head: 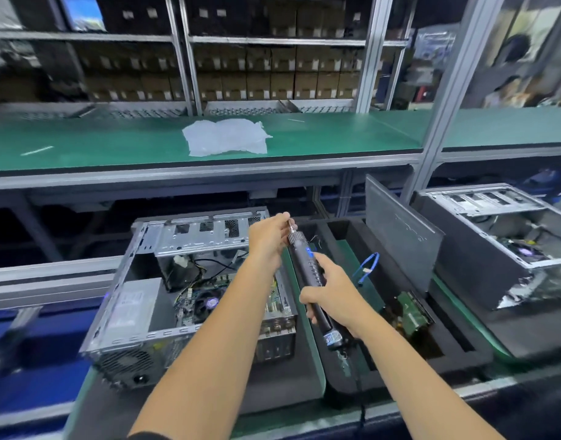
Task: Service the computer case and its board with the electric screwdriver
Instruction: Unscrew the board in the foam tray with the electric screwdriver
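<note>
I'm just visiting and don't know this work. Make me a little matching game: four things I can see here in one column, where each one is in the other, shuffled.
Things
1. electric screwdriver
2. white plastic sheet
3. open computer case
4. blue cable

Places
A. on the green upper shelf
B. on the bench under the left forearm
C. held in both hands
D. in the black foam tray to the right

Pairs: 1-C, 2-A, 3-B, 4-D

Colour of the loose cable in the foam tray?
Blue cable, seen in the head view, beside the electric screwdriver.
</note>
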